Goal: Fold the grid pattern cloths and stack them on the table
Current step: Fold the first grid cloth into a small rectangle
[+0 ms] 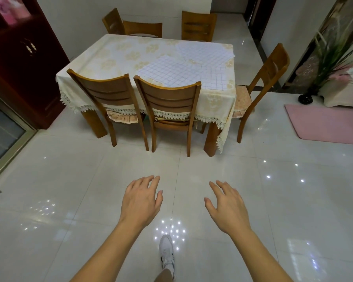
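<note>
Three white cloths with a blue grid lie spread on the right half of the table [110,55]. One grid cloth [167,71] is near the front edge, behind a chair back. A second grid cloth [204,52] lies at the far right corner. A smaller grid cloth [215,78] sits at the front right edge. My left hand [141,202] and my right hand [226,206] are held out over the floor, well short of the table, fingers relaxed and holding nothing.
Two wooden chairs [167,102] stand pushed in along the table's near side, one chair [261,82] at the right end and others behind. A dark cabinet [25,64] is at left. A pink mat [326,123] and a plant stand at right. My white shoe [167,255] is on the tiled floor.
</note>
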The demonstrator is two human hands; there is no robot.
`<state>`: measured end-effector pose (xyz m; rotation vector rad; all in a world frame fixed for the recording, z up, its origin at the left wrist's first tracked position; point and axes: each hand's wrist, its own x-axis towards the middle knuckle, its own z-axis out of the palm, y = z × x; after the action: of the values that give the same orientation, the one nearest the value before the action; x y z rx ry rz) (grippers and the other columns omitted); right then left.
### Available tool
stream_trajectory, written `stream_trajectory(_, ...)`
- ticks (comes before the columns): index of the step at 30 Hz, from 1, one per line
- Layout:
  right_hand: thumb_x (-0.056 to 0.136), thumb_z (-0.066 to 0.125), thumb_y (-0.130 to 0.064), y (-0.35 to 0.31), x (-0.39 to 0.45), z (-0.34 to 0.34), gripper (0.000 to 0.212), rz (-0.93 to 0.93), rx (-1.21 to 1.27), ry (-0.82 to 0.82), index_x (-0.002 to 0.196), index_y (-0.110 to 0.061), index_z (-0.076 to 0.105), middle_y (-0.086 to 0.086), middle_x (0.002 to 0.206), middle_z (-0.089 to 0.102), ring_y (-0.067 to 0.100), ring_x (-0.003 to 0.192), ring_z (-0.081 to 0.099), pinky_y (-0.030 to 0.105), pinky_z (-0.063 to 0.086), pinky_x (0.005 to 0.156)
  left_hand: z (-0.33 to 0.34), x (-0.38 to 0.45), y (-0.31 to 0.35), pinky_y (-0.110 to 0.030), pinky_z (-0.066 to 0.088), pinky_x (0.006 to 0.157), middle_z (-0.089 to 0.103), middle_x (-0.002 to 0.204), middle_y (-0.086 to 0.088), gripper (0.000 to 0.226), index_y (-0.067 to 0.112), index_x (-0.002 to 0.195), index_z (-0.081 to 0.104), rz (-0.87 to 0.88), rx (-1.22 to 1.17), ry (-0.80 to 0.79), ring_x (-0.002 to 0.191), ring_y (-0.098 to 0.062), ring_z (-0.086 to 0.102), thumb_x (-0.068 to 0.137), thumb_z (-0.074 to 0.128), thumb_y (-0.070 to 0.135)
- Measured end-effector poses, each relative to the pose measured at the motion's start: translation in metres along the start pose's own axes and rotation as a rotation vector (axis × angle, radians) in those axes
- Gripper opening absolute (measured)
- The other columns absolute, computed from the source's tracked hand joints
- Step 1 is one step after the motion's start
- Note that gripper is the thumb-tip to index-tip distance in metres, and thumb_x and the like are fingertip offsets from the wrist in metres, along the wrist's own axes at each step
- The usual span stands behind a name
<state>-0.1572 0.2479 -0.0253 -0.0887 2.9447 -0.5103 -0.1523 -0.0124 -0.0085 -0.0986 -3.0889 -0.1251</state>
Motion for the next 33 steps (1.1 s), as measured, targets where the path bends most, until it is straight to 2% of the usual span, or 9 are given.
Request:
stream_trajectory(3,0.100,0.041,-0.051,-0.016,0.049,-0.006,0.058,0.006,-0.015,-0.005,0.153,-0.027,0.035,-0.001,0.159,0.034,0.019,0.148,0.026,0.037,0.017,0.122,-0.002,0.051,-0.019,-0.040,0.053,0.093,0.070,0.121,-0.004,0.044,0.017,0.128,0.063,0.005,0.006,-0.017,0.108,-0.023,0.067,0.090,0.063,0.038)
stream_trajectory(9,0.100,0.039,-0.052,-0.050,0.147,-0.019,0.058,0.029,-0.027,0.007,0.153,-0.029,0.032,-0.003,0.159,0.034,0.017,0.148,0.026,0.037,0.018,0.122,-0.008,0.147,-0.062,-0.039,0.049,0.099,0.065,0.129,-0.003,0.047,0.019,0.135,0.059,0.019,0.006,-0.011,0.117,-0.022,0.062,0.095,0.054,0.042)
stream_trajectory(14,0.100,0.043,-0.050,-0.065,0.200,-0.024,0.056,0.049,-0.017,0.039,0.152,-0.027,0.037,-0.003,0.156,0.038,0.017,0.145,0.032,0.036,0.024,0.120,-0.006,0.205,-0.079,-0.039,0.051,0.096,0.068,0.123,-0.003,0.044,0.018,0.130,0.062,0.044,0.005,0.010,0.111,-0.022,0.065,0.092,0.060,0.040)
stream_trajectory(21,0.099,0.046,-0.048,-0.059,0.264,-0.031,0.055,0.055,-0.022,0.063,0.149,-0.025,0.042,0.000,0.152,0.044,0.019,0.141,0.038,0.037,0.029,0.118,0.000,0.274,-0.076,-0.039,0.052,0.094,0.069,0.121,-0.003,0.042,0.018,0.128,0.063,0.072,-0.013,0.029,0.110,-0.022,0.066,0.091,0.062,0.039)
stream_trajectory(29,0.099,0.051,-0.044,-0.042,0.360,-0.044,0.054,-0.009,0.009,0.103,0.148,-0.022,0.045,0.003,0.152,0.046,0.024,0.145,0.035,0.040,0.026,0.118,0.011,0.364,-0.051,-0.036,0.051,0.095,0.068,0.123,0.000,0.040,0.020,0.128,0.062,0.027,-0.031,0.060,0.111,-0.019,0.064,0.093,0.058,0.040)
stream_trajectory(33,0.100,0.047,-0.046,-0.017,0.419,-0.060,0.056,-0.029,0.015,0.071,0.151,-0.024,0.040,0.002,0.157,0.039,0.022,0.147,0.030,0.039,0.022,0.120,0.012,0.420,-0.032,-0.038,0.051,0.096,0.067,0.124,0.000,0.042,0.019,0.130,0.060,-0.001,-0.052,0.068,0.111,-0.020,0.063,0.092,0.058,0.038)
